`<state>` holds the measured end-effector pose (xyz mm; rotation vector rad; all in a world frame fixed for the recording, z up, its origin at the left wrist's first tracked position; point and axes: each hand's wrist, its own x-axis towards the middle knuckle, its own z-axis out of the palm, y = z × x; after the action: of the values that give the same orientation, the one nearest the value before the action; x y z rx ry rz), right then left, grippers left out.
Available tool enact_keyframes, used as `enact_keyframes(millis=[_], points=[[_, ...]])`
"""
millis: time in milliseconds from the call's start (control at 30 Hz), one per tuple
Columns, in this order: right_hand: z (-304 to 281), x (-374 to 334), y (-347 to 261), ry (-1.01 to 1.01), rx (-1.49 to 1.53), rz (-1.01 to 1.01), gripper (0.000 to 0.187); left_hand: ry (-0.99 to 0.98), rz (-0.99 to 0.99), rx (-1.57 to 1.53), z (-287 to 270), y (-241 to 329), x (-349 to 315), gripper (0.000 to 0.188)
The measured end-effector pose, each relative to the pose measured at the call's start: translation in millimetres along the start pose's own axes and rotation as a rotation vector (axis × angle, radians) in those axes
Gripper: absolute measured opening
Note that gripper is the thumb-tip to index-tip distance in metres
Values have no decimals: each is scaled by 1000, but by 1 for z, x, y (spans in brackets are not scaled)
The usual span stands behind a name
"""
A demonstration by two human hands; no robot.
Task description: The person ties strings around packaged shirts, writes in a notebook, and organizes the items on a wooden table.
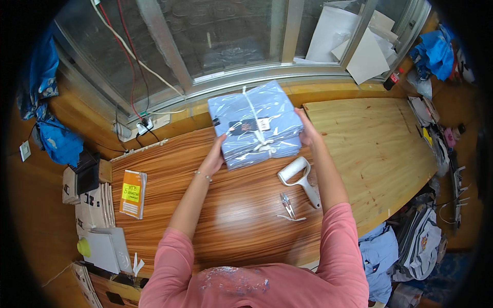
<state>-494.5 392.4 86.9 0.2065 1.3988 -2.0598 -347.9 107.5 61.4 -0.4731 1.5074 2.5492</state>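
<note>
Between my two hands is a bundle of folded light-blue shirts (280,110) in clear plastic, tied with white cord that knots near its front edge. My left hand (213,155) grips its left side, and my right hand (308,129) closes on its right side. The bundle is over the far part of the striped wooden table (236,220); whether it touches the top I cannot tell. Close to my right forearm lies a white lint roller (300,179). Nearer me are small metal thread snips (287,204) and a short piece of white cord (291,219).
An orange notebook (133,192) lies at the left, beside stacked cardboard boxes (95,208) and white sheets (105,251). A plain plywood board (370,154) covers the right side. Folded garments (418,246) are piled at the lower right. Cables (146,123) run below the window.
</note>
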Motion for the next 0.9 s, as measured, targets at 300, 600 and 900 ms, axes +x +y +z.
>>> enact_keyframes(millis=[300, 600, 900], points=[[-73, 2, -31, 92, 41, -149, 59, -19, -29, 23, 65, -19, 65, 67], [-48, -34, -31, 182, -407, -388, 55, -111, 25, 135, 61, -4, 55, 81], [-17, -121, 16, 447, -481, -753, 56, 643, 641, 857, -59, 15, -48, 81]])
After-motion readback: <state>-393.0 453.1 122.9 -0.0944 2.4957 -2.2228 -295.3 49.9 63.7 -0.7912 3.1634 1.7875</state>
